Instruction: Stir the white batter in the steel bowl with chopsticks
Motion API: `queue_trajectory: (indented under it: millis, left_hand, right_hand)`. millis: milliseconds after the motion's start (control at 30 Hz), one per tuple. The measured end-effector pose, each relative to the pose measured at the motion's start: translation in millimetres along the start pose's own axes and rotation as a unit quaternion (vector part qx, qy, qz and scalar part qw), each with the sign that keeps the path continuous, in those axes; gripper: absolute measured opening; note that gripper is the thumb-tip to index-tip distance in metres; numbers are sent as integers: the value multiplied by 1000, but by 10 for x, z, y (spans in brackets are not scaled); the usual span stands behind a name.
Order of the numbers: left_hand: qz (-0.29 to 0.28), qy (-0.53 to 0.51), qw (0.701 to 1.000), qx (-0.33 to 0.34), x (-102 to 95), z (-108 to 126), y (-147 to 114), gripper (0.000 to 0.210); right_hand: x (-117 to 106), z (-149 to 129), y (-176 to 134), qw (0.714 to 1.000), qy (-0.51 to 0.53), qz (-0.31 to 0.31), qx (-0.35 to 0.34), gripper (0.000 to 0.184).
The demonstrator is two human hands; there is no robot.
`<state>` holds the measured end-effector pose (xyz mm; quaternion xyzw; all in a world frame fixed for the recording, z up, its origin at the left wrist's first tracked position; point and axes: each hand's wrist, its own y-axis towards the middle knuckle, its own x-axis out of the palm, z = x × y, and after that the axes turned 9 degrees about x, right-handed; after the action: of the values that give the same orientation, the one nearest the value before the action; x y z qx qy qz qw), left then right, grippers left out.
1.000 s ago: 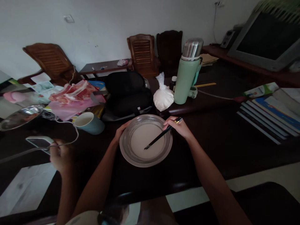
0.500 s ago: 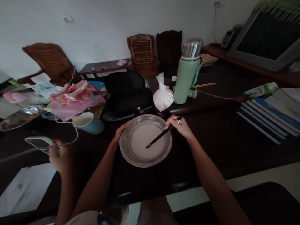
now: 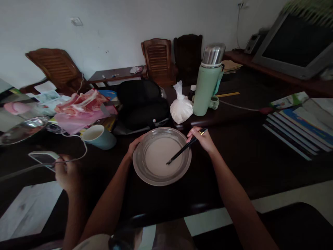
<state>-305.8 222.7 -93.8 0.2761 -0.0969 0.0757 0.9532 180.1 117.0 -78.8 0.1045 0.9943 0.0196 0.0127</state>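
A round metal bowl (image 3: pixel 137 171) stands on the dark table in front of me, with a pale, milky liquid (image 3: pixel 158 156) inside. At its upper left side, my left hand (image 3: pixel 134 147) grips the rim; some of the fingers are hidden behind the wall. My right hand (image 3: pixel 201 139) is closed around a pair of black chopsticks (image 3: pixel 186 146) at the bowl's right edge. Their tips slant down to the left into the liquid. Just beyond the bowl, a tied clear bag of white powder (image 3: pixel 181 108) sits beside a green thermos (image 3: pixel 207 86).
Left of me, another person's hand (image 3: pixel 68 173) holds a phone (image 3: pixel 43 158) with a cable. A blue cup (image 3: pixel 100 137), raw meat (image 3: pixel 83 103) on pink plastic, a metal basin (image 3: pixel 39 121) and a black bag (image 3: pixel 142 104) stand behind. Books (image 3: pixel 293 133) lie at right.
My right hand has moved slightly right with the chopsticks, and their tips have shifted right through the liquid. My left hand and the bowl have stayed in place.
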Motion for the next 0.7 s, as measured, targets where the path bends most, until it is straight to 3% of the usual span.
queue_trajectory:
  millis: [133, 233, 400, 533, 633, 700]
  left_hand:
    - [2, -50, 999, -5, 2, -13, 9, 13]
    - [-9, -39, 999, -5, 47, 17, 5, 11]
    - [-87, 25, 996, -24, 182, 101, -13, 31]
    - [-134, 32, 989, -59, 262, 136, -6, 45]
    - [-168, 56, 980, -92, 287, 147, -5, 40]
    - [-189, 79, 972, -112, 286, 145, -10, 39]
  right_hand:
    - [94, -7, -5, 999, -4, -40, 3, 42]
    - [70, -12, 17, 1000, 2, 3, -21, 39]
    - [-62, -14, 32, 996, 4, 78, -31, 43]
    - [-25, -17, 3, 1000, 4, 21, -8, 47]
    - [62, -18, -10, 999, -5, -35, 5, 45]
    - [93, -18, -4, 999, -4, -39, 2, 44]
